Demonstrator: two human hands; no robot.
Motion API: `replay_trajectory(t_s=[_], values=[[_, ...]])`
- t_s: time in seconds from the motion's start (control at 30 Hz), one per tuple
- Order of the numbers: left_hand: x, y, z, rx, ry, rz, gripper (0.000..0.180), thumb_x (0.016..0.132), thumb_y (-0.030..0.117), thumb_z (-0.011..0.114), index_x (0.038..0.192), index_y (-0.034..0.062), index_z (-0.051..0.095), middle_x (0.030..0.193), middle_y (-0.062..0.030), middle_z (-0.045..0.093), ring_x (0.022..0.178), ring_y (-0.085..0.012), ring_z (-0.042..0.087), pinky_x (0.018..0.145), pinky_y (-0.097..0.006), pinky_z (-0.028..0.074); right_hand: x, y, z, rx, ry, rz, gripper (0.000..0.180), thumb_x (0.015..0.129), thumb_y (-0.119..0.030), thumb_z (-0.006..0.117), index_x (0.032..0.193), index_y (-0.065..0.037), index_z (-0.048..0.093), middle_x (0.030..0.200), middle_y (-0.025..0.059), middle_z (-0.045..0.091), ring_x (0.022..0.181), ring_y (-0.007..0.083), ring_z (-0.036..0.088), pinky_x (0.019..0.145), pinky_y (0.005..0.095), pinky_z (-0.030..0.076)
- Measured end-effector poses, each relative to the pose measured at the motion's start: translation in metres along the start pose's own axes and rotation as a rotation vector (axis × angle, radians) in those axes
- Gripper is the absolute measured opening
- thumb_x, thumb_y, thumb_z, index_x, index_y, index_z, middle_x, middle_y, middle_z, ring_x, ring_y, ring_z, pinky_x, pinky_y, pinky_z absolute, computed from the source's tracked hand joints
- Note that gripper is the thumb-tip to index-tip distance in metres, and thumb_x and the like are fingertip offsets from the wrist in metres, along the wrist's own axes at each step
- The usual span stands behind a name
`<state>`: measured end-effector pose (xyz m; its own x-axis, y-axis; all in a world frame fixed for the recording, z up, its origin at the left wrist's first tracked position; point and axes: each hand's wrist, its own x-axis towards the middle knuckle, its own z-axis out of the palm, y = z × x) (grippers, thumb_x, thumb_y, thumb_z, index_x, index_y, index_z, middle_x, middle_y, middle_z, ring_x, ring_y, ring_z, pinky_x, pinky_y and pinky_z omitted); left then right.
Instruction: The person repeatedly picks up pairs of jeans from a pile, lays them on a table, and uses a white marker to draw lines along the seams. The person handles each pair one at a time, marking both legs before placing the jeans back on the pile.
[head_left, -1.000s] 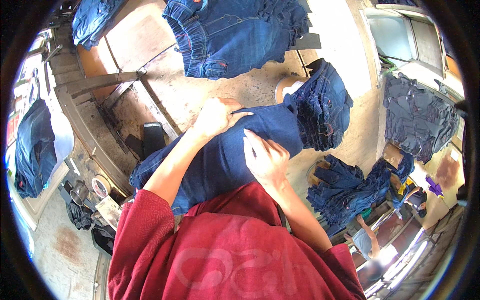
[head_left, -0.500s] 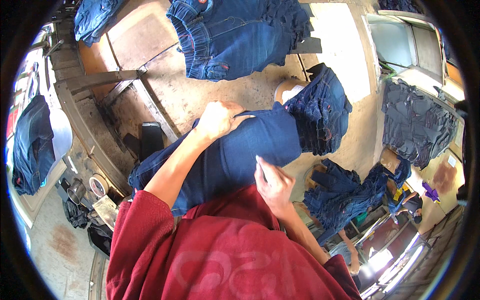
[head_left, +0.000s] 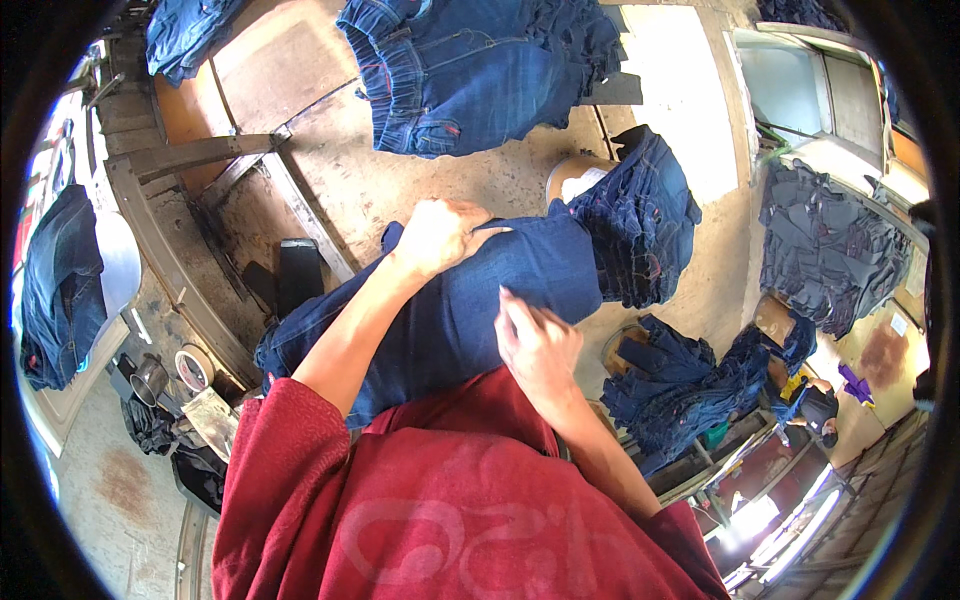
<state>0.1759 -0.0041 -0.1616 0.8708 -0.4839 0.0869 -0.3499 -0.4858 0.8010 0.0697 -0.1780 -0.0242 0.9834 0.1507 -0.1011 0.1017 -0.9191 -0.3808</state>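
Note:
A pair of dark blue jeans (head_left: 440,320) lies stretched out in front of my body, one smooth leg reaching right. At its far edge my left hand (head_left: 438,238) is closed, its fingers gripping the denim. Over the near right part of the leg, my right hand (head_left: 540,345) has its fingers drawn together, the index finger pointing away from me. Something small and pale may be at that fingertip, too small to make out. Whatever lies under the leg is hidden. Just past the leg's right end hangs a bunch of jeans (head_left: 640,220).
Beyond my hands, elastic-waisted jeans (head_left: 460,80) lie on the worn tabletop (head_left: 440,185). More denim (head_left: 670,390) is heaped at right, with a dark garment pile (head_left: 835,245) farther off. A wooden frame (head_left: 210,158) stands at left. Another person (head_left: 815,405) is at far right.
My right hand has moved slightly left and away from me over the jeans leg. My left hand keeps its grip in the same place.

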Motion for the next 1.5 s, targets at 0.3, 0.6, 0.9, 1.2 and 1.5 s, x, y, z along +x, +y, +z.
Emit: replay_trajectory(t_s=[0.3, 0.6, 0.9, 1.2, 1.5], values=[[0.000, -0.001, 0.001, -0.014, -0.004, -0.025, 0.035, 0.094, 0.041, 0.081, 0.087, 0.0068, 0.077, 0.080, -0.0135, 0.075, 0.078, -0.0343, 0.076, 0.070, -0.044, 0.061, 0.019, 0.014, 0.021, 0.149, 0.124, -0.044, 0.018, 0.093, -0.008, 0.078, 0.111, -0.011, 0.079, 0.076, 0.0044, 0.075, 0.058, 0.0201, 0.070, 0.052, 0.0342, 0.055], [0.000, -0.001, 0.002, -0.003, -0.002, -0.022, 0.033, 0.093, 0.038, 0.082, 0.087, 0.0061, 0.077, 0.080, -0.0134, 0.075, 0.077, -0.0349, 0.076, 0.070, -0.044, 0.060, 0.024, 0.011, 0.014, 0.075, 0.056, -0.048, 0.011, 0.093, -0.011, 0.078, 0.104, -0.010, 0.079, 0.068, 0.0065, 0.070, 0.052, 0.0228, 0.067, 0.050, 0.0365, 0.053], [0.001, -0.002, 0.003, -0.037, 0.013, -0.012, 0.034, 0.093, 0.040, 0.081, 0.088, 0.0071, 0.079, 0.082, -0.0130, 0.077, 0.078, -0.0338, 0.077, 0.071, -0.043, 0.062, 0.011, 0.010, 0.006, 0.198, 0.085, 0.007, 0.019, 0.092, -0.008, 0.078, 0.111, -0.011, 0.077, 0.075, 0.0075, 0.073, 0.061, 0.0238, 0.072, 0.055, 0.0373, 0.057], [-0.001, -0.005, 0.005, -0.020, -0.020, -0.012, 0.025, 0.090, 0.028, 0.085, 0.101, 0.0056, 0.083, 0.084, -0.0134, 0.077, 0.078, -0.0339, 0.076, 0.071, -0.042, 0.061, 0.021, 0.013, 0.008, 0.083, -0.095, 0.023, 0.008, 0.095, -0.012, 0.075, 0.103, -0.012, 0.075, 0.068, 0.0061, 0.071, 0.057, 0.0245, 0.070, 0.052, 0.0392, 0.056], [-0.001, -0.002, 0.004, -0.029, 0.010, -0.025, 0.027, 0.092, 0.033, 0.084, 0.098, 0.0066, 0.082, 0.083, -0.0126, 0.076, 0.077, -0.0328, 0.076, 0.070, -0.042, 0.061, 0.025, 0.016, 0.011, 0.193, 0.044, -0.009, 0.014, 0.093, -0.008, 0.075, 0.107, -0.011, 0.075, 0.071, 0.0077, 0.072, 0.059, 0.0251, 0.072, 0.053, 0.0395, 0.057]])
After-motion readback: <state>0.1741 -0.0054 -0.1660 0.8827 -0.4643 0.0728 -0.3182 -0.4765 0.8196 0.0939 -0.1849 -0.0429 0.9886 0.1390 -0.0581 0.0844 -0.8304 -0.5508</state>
